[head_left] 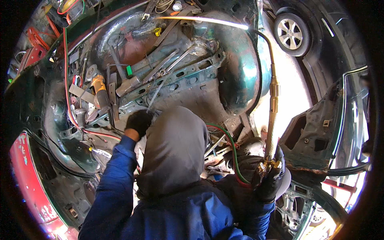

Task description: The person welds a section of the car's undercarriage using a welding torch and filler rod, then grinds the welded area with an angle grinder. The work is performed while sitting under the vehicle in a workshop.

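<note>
In my right hand [271, 182], black-gloved, is a gas torch [274, 104] with a brass body and valve knobs, its fingers closed around the knob end. The torch points up, and its thin bent neck ends in a long lit flame [216, 21] reaching left, white turning orange. Red and green hoses [231, 146] run to it. My left hand [139, 123], also black-gloved, is by the edge of a bare car body. A thin metal strip [157, 93] slants up from beside it; whether the hand holds it is hidden. A grey-clothed bulge [174, 150] rises between my blue sleeves.
Inside the worn green body lie an angle grinder [99, 86], wrenches [176, 60], a hammer [128, 86] and metal scraps. A rounded green wheel housing [242, 68] bulges at right. Beyond it stands a dark car with a silver wheel [289, 34]. A red panel [32, 176] is at left.
</note>
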The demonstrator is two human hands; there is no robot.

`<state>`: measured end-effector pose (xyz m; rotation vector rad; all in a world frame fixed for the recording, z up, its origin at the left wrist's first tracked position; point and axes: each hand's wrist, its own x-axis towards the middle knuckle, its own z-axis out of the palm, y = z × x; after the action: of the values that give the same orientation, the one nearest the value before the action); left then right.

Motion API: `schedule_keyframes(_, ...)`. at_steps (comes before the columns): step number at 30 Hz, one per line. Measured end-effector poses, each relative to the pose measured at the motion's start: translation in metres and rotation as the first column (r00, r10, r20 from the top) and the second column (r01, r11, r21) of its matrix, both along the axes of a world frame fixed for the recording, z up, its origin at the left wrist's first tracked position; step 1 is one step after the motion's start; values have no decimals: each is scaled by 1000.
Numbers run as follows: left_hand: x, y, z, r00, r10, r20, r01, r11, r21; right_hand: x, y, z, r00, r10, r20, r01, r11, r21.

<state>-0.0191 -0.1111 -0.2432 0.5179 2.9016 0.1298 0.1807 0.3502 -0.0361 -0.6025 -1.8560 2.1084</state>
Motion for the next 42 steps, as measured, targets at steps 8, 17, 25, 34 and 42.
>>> schedule_keyframes(8, -64, -40, 100, 973, 228, -43, -199, 915, 350, -5, -22, 50, 1000, -18, -8, 20, 960, 280)
schedule_keyframes(17, -107, -38, 221, 934, 156, -322, 229, 429, 874, 9, -55, 107, 987, -139, -82, 159, 916, 368)
schedule_keyframes(25, -120, -48, 263, 993, -67, -98, 67, -361, 930, -24, -72, 148, 997, 68, -42, 56, -212, 976)
schedule_keyframes(34, -50, -43, 327, 975, -219, -44, -65, -467, 882, -10, -21, 88, 987, 76, -143, 107, 352, 930)
schedule_keyframes(42, -22, -29, 432, 875, -481, -52, 3, -103, 995, -39, -2, 60, 937, 250, -243, 98, 479, 872)
